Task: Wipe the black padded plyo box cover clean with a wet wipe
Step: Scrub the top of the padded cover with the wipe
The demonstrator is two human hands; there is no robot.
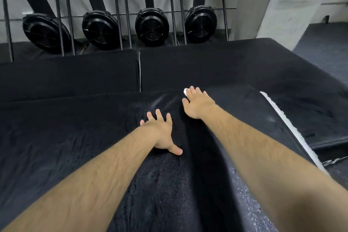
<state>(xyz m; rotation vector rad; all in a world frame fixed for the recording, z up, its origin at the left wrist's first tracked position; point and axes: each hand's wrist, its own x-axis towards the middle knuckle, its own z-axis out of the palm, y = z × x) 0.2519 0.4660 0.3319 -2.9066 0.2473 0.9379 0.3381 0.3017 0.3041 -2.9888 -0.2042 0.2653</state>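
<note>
The black padded plyo box cover point(75, 137) fills the lower part of the head view, its surface shiny and wrinkled. My left hand point(160, 132) lies flat on it near the middle, fingers spread and thumb out to the right. My right hand point(197, 102) reaches further forward and presses a white wet wipe point(185, 91) onto the cover near its far edge. Only a small corner of the wipe shows beyond my fingertips. A white strip point(286, 124) runs along the cover's right edge.
Two more black padded boxes point(66, 75) point(235, 66) stand side by side just behind the cover. Beyond them, several black rowing-machine flywheels point(150, 26) stand upright in metal racks against a grey wall. A lower dark mat point(323, 49) lies at the right.
</note>
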